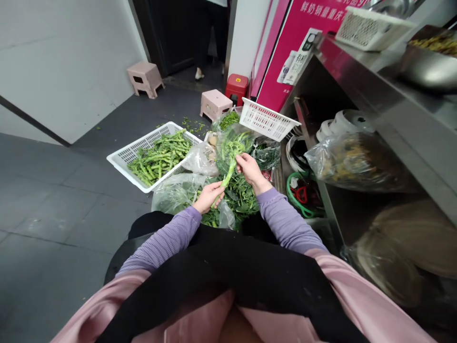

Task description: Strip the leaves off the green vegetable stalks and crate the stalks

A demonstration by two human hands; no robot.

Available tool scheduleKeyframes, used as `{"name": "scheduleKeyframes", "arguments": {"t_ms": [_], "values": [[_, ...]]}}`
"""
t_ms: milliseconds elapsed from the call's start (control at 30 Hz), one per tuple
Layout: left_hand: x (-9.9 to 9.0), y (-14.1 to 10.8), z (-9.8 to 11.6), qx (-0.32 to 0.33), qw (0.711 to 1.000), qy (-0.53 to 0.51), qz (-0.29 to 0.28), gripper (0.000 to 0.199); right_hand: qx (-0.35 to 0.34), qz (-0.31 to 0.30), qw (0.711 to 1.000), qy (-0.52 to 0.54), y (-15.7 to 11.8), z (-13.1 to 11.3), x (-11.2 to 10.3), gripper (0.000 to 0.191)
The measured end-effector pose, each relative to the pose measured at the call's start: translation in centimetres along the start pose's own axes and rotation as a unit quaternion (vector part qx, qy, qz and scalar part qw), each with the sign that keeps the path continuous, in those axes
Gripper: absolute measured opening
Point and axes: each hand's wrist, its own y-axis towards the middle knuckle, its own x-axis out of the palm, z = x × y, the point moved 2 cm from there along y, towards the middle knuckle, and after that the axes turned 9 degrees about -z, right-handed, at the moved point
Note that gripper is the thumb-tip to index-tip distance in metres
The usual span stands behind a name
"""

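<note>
A green leafy vegetable stalk [229, 173] slants between my two hands. My left hand [210, 196] is closed round its lower end. Higher up, my right hand [249, 169] pinches the stalk near the leafy top. Loose dark green leaves [241, 195] lie in a heap under my hands. Beside my left hand spreads a clear plastic bag [178, 190] with greens in it. To the left, a white plastic basket [123, 159] holds a pile of green stalks [160, 157].
Pink stools [144, 78] and a red stool [236, 88] stand towards the doorway, where a person's legs [210, 35] show. A white basket [267, 120] leans near the metal shelf [392, 100] on my right. A green basket [302, 202] sits low beside it.
</note>
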Motion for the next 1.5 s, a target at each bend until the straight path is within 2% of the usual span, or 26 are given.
{"name": "scheduleKeyframes", "arguments": {"t_ms": [67, 133, 200, 267, 333, 433, 533, 600, 733, 800, 900, 967, 1100, 1167, 1267, 1367, 1400, 1433, 1500], "values": [[0.1, -0.1, 0.0, -0.003, 1.0, -0.009, -0.01, 0.053, -0.011, -0.039, 0.995, 0.096, 0.0, -0.6, 0.6, 0.032], [0.1, -0.2, 0.2, 0.002, 1.0, -0.021, -0.019, 0.056, -0.001, -0.048, 0.977, 0.208, -0.5, -0.3, 1.5, 0.03], [0.1, -0.3, 0.3, 0.015, 0.999, -0.031, -0.023, 0.057, 0.044, -0.053, 0.952, 0.3, -1.3, 0.9, 2.5, 0.025], [0.1, -0.3, 0.5, 0.026, 0.999, -0.028, -0.012, 0.057, 0.1, -0.05, 0.935, 0.335, -2.2, 2.0, 3.2, 0.022], [0.0, -0.3, 0.4, 0.027, 0.999, 0.007, 0.017, 0.057, 0.103, -0.014, 0.944, 0.313, -2.7, 2.3, 3.0, 0.019], [-0.2, -0.1, 0.2, 0.022, 0.993, 0.093, 0.066, 0.059, 0.018, 0.037, 0.978, 0.205, -2.5, 1.1, 1.3, 0.017], [-0.3, 0.0, 0.1, 0.048, 0.983, 0.142, 0.106, 0.054, -0.032, 0.03, 0.996, 0.076, -1.7, -0.4, 0.0, 0.022], [-0.2, 0.0, 0.2, 0.055, 0.981, 0.148, 0.109, 0.053, -0.048, 0.028, 0.998, 0.035, -1.3, -0.7, -0.2, 0.024], [0.1, -0.2, -0.3, 0.019, 0.99, 0.134, 0.042, 0.061, -0.063, 0.044, 0.993, 0.086, -1.3, 0.2, 1.1, 0.016], [0.1, -0.1, -0.6, 0.034, 0.985, 0.159, 0.05, 0.056, -0.035, 0.057, 0.987, 0.144, -1.8, 1.0, 1.8, 0.014], [-0.3, -0.1, -0.7, 0.109, 0.95, 0.257, 0.136, 0.044, -0.001, 0.068, 0.977, 0.202, -2.7, 1.4, 1.9, 0.014], [-0.4, -0.2, -0.6, 0.139, 0.92, 0.324, 0.174, 0.041, -0.013, 0.081, 0.979, 0.185, -3.2, 1.3, 1.6, 0.015], [-0.4, -0.5, -0.4, 0.128, 0.888, 0.394, 0.201, 0.045, -0.028, 0.065, 0.992, 0.105, -3.2, 1.1, 1.9, 0.025], [-0.3, -0.5, -0.4, 0.13, 0.892, 0.38, 0.21, 0.046, -0.011, 0.079, 0.993, 0.09, -2.9, 1.3, 2.4, 0.028], [0.0, -0.3, -0.6, 0.134, 0.924, 0.302, 0.195, 0.045, -0.004, 0.087, 0.988, 0.129, -2.6, 1.5, 3.1, 0.028], [0.3, 0.2, -1.1, 0.067, 0.972, 0.189, 0.124, 0.05, -0.005, 0.053, 0.972, 0.228, -2.7, 1.7, 3.2, 0.024], [0.4, 0.3, -1.2, 0.043, 0.98, 0.164, 0.103, 0.052, 0.005, 0.045, 0.965, 0.259, -2.8, 1.8, 3.0, 0.023], [0.5, 0.3, -1.3, 0.03, 0.983, 0.157, 0.095, 0.053, 0.019, 0.041, 0.959, 0.281, -2.9, 1.9, 2.8, 0.022], [0.4, 0.3, -1.3, 0.05, 0.971, 0.198, 0.121, 0.049, 0.038, 0.044, 0.954, 0.293, -3.0, 2.0, 2.0, 0.021]]}}
